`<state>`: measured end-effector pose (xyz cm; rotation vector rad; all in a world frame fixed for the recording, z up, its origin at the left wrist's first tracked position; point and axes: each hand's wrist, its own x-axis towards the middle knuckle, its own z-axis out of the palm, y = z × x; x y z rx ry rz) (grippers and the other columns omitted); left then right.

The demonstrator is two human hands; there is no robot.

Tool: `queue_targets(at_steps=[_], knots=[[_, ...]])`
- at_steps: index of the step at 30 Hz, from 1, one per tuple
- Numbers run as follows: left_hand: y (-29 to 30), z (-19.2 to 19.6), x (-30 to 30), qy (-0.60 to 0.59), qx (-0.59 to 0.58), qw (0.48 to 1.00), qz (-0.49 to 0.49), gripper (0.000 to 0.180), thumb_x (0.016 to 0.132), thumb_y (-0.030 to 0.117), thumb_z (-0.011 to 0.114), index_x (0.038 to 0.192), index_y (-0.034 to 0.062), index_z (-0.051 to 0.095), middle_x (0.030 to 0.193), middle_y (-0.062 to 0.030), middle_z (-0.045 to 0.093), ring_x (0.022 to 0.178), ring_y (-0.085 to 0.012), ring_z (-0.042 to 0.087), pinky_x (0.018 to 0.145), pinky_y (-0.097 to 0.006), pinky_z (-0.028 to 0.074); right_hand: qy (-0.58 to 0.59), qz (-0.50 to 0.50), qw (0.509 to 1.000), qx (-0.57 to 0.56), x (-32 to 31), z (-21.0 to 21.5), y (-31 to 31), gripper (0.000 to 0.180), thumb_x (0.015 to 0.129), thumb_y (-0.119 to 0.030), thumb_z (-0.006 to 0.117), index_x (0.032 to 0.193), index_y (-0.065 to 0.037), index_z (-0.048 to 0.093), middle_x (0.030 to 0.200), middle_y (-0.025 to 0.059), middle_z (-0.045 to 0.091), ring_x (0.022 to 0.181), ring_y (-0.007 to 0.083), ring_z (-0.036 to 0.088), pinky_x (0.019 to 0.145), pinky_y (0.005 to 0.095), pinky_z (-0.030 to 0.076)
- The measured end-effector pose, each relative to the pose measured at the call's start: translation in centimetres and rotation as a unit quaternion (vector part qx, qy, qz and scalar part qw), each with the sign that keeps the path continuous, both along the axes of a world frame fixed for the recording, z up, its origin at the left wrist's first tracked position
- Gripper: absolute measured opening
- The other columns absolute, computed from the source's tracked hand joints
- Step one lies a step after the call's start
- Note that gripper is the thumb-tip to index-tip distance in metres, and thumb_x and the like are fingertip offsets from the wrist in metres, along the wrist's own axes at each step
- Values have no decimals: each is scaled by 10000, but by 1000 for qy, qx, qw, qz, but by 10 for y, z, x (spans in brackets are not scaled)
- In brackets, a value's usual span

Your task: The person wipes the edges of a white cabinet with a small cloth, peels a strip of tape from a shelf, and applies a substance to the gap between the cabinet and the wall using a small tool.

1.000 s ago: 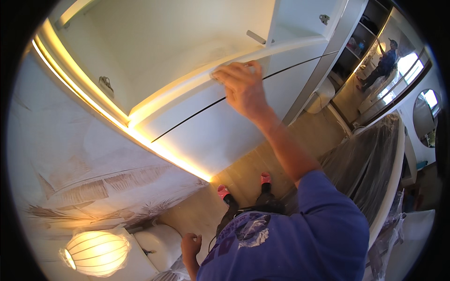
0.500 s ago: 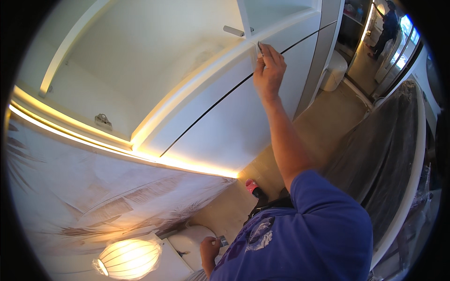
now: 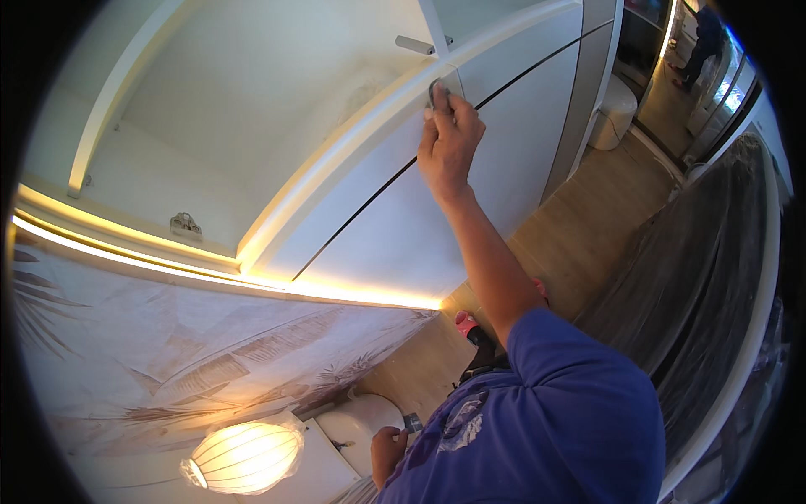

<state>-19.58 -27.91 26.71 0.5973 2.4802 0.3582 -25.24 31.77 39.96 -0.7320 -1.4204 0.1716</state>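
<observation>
My right hand [image 3: 451, 143] reaches up to a white cabinet front [image 3: 504, 109], fingers pinched on a small dark piece [image 3: 436, 91] whose kind I cannot make out. It lies against the white strip just below the ledge of the open cabinet space, near an upright seam. Low beside my body, my left hand [image 3: 387, 454] is curled closed. A small grey, boxy item [image 3: 411, 422] shows at its fingers; its kind is unclear.
Above the ledge, a grey cylindrical fitting [image 3: 415, 44] sticks out beside the divider; a metal hinge part [image 3: 185, 226] lies farther left. A glowing lantern lamp [image 3: 252, 456] hangs at the lower left. Plastic-covered furniture [image 3: 697, 277] stands right, a white bin [image 3: 614, 113] beyond.
My right hand has moved left along the strip with the small dark piece, away from the seam. My left hand has shifted slightly right and down. The view has shifted a little.
</observation>
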Motion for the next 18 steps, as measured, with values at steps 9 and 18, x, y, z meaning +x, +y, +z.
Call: queue_targets(at_steps=[9,18], knots=[[2,7,-2,-2,-25,1000,7,311,873,314,775,907,5,791,971,-207,757,943,-404,721,871,-458,558,-10,-12,1000,-1,4,8,2,524,922,-55,711,1438,-43,616,1236,77,572,1111,279,537,953,437,378],[10,11,-1,6,1,1000,-3,309,873,275,770,947,-25,789,976,-221,764,945,-384,739,882,-431,560,-26,-26,999,17,2,6,-12,491,952,-88,688,1439,-81,625,1256,92,566,1124,276,528,995,461,361]])
